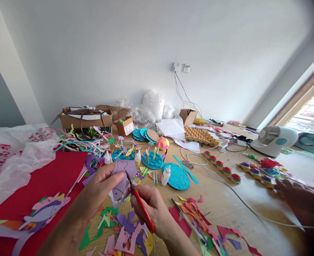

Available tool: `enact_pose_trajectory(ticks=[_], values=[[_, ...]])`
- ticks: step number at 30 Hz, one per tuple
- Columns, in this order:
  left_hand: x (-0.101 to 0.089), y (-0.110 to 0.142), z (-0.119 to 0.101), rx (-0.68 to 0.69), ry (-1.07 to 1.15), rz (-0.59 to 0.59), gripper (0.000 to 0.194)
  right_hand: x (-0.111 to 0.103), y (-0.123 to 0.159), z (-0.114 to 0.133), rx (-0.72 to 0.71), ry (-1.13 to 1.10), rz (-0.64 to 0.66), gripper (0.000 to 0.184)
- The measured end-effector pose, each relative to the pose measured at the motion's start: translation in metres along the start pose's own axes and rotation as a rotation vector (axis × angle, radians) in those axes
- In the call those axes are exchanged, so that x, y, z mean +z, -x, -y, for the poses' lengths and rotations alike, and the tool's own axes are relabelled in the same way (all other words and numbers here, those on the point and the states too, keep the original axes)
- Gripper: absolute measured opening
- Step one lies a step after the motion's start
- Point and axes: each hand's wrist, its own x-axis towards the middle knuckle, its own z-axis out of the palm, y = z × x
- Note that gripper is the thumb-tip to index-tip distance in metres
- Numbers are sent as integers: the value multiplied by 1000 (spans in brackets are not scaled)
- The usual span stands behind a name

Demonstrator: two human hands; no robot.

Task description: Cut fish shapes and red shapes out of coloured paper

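Purple paper with drawn fish outline, pinched near centre by the left hand, red-handled scissors gripped in the right hand, jagged paper scraps strewn over the wooden table, lower centre

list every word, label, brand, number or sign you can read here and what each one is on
Nothing is clear enough to quote.
White plastic bag: red characters, too creased and blurred to read.
Small cardboard box: printed white label, too small to read.
Squeeze bottle with yellow marking: too small to read.
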Motion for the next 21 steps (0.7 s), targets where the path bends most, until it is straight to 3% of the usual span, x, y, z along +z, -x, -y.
enact_pose_trajectory(ticks=[7, 18, 21], values=[[-1, 1, 0, 63, -38, -45, 22, 1, 0, -1, 33, 12, 5, 34], [-3, 3, -3, 60, -77, 1, 23, 1, 0, 2, 8, 15, 13, 34], [-3, 3, -3, 84, -107, -42, 22, 1, 0, 0, 24, 38, 13, 36]])
